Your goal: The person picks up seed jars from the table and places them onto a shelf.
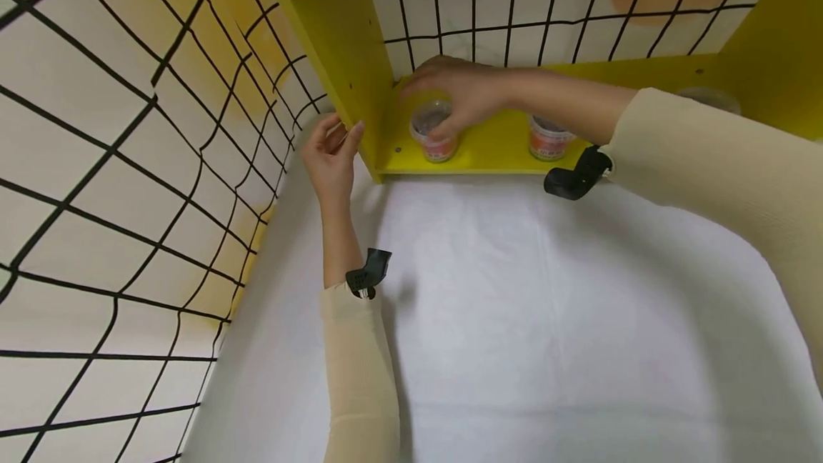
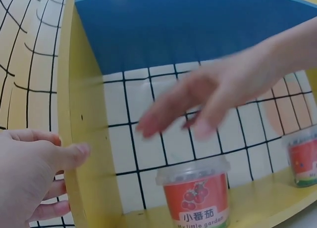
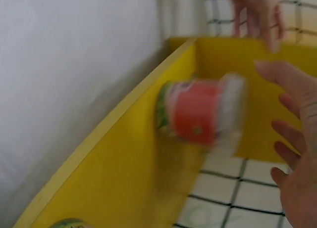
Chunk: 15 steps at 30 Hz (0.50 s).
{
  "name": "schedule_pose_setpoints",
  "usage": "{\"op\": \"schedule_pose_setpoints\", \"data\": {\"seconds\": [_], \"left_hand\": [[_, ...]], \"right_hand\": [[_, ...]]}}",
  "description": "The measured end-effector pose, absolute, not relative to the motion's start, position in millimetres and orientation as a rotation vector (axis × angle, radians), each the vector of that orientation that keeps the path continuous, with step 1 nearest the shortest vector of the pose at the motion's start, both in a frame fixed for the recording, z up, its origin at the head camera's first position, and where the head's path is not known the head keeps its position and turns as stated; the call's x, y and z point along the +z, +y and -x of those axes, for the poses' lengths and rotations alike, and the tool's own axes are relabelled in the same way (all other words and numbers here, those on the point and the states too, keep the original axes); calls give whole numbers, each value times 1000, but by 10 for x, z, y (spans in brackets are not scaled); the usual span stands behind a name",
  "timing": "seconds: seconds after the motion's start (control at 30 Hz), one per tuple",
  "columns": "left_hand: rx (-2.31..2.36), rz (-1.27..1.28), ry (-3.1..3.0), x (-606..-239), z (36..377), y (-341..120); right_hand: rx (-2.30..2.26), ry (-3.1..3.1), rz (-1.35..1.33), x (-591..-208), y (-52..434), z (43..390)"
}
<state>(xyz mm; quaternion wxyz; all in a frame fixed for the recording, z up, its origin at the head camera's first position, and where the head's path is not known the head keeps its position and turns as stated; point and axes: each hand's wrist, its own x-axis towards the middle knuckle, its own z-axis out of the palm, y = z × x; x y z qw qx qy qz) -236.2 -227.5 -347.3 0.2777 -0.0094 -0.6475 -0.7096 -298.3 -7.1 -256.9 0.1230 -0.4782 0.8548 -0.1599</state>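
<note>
Yellow shelf unit (image 1: pixel 347 63) stands at 12 o'clock on the white-covered table (image 1: pixel 514 320), with a black wire grid (image 1: pixel 116 184) at 9 o'clock. Left hand (image 1: pixel 331 152) sits at the unit's left side panel; fingers straight, thumb tip touching the panel's front edge, holding nothing. Right hand (image 1: pixel 453 95) reaches into the lower compartment and hovers over the left tomato cup (image 1: pixel 434 131). In the left wrist view its fingers (image 2: pixel 198 102) are spread and relaxed, clear above the lid, no grip. That cup (image 2: pixel 195 191) stands upright on the shelf floor near the left panel. A second tomato cup (image 1: pixel 549 138) stands upright at 3 o'clock of it, well apart, under the forearm.
</note>
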Motion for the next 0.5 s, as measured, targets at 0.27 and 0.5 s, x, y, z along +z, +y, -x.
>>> {"op": "schedule_pose_setpoints", "data": {"seconds": [0.27,0.5], "left_hand": [[-1706,-117,-1863,-3434,2325,-2339],[-1194,-201,-1874,-3268,2159,-2307]], "right_hand": [[-660,2697,1476,-2501,138,2568],[-664,2813,1389,-2715,428,2340]]}}
